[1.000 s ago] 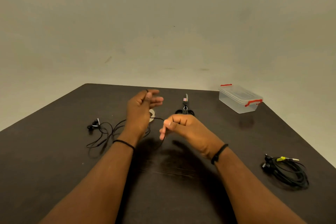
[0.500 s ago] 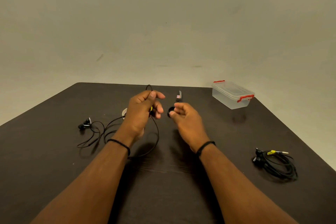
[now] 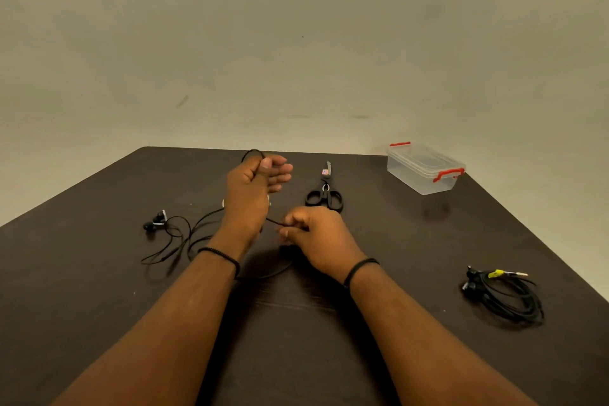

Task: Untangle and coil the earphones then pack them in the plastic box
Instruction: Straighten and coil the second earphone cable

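My left hand (image 3: pixel 253 189) is raised over the middle of the dark table (image 3: pixel 99 290) and holds a loop of a black earphone cable (image 3: pixel 179 242) between thumb and fingers; the loop sticks up above the thumb. The cable runs from that hand down to my right hand (image 3: pixel 313 234), which pinches it just below and to the right. The remaining cable trails left across the table to its earbuds (image 3: pixel 155 221). A clear plastic box (image 3: pixel 425 168) with red clips stands shut at the far right.
Black scissors (image 3: pixel 324 196) lie between my hands and the box. A second, coiled black earphone set (image 3: pixel 504 297) with a yellow-tagged plug lies near the right edge. A small white roll shows partly behind my left hand.
My right hand has dropped lower and toward me and now pinches the cable. My left hand stays raised with the loop over its thumb.
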